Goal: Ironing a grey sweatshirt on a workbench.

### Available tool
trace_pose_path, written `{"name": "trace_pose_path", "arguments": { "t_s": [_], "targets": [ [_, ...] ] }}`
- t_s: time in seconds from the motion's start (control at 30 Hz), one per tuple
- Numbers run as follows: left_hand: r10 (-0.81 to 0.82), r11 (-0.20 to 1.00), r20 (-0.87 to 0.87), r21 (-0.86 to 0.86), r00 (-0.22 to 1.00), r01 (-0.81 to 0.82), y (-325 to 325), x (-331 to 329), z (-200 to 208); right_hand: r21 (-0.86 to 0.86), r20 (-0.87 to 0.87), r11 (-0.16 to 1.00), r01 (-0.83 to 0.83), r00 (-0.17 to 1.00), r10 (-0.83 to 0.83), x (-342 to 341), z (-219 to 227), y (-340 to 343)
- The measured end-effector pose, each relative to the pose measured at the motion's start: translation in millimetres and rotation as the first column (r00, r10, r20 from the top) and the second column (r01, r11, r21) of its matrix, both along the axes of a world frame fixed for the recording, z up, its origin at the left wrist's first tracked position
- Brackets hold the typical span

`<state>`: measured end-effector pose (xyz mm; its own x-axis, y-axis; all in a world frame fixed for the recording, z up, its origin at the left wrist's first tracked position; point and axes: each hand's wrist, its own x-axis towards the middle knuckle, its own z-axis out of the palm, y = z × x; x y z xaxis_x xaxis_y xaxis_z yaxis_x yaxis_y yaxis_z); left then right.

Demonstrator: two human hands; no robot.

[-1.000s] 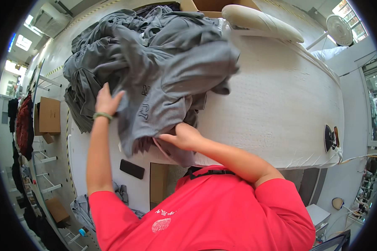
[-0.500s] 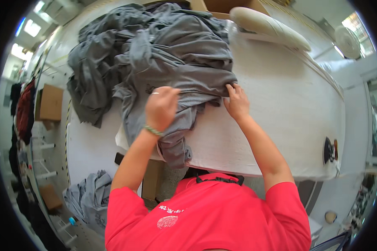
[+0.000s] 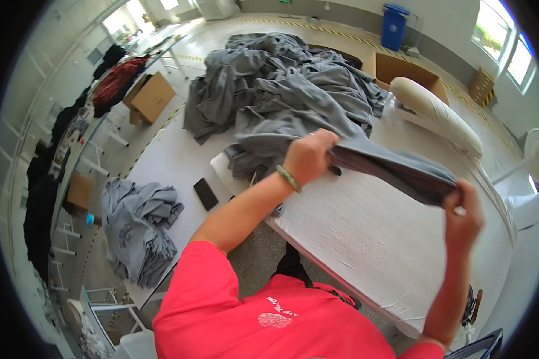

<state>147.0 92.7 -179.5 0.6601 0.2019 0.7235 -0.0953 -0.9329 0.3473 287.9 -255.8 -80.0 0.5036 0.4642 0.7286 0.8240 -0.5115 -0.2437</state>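
While the left hand (image 3: 310,157) grips one part of a grey garment (image 3: 395,172), the right hand (image 3: 464,215) clasps its far end; cloth stretched between them, above the white padded table (image 3: 365,236). Green bracelet (image 3: 288,178) on left wrist. Large heap of grey clothing (image 3: 257,78) just behind. Leftward, black phone (image 3: 206,194) and smaller grey stack (image 3: 138,230) on a white tabletop (image 3: 176,152). Far right, cream padded roll (image 3: 438,116) beside an open cardboard box (image 3: 410,72).
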Motion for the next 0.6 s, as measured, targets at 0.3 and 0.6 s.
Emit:
{"name": "trace_pose_path", "arguments": {
  "t_s": [0.3, 0.6],
  "targets": [
    [-0.525, 0.851, -0.071, -0.020, 0.848, 0.525, -212.0, -12.8, 87.4, -0.254, -0.002, 0.869, 0.425, 0.898, -0.440, -19.0, 57.7, -284.6],
    [-0.683, 0.629, -0.246, 0.281, 0.688, 0.725, -285.6, 36.1, 108.6, -0.391, 0.063, 0.897, 0.208, 0.978, -0.200, -16.1, 72.5, -386.2]
  ]
}}
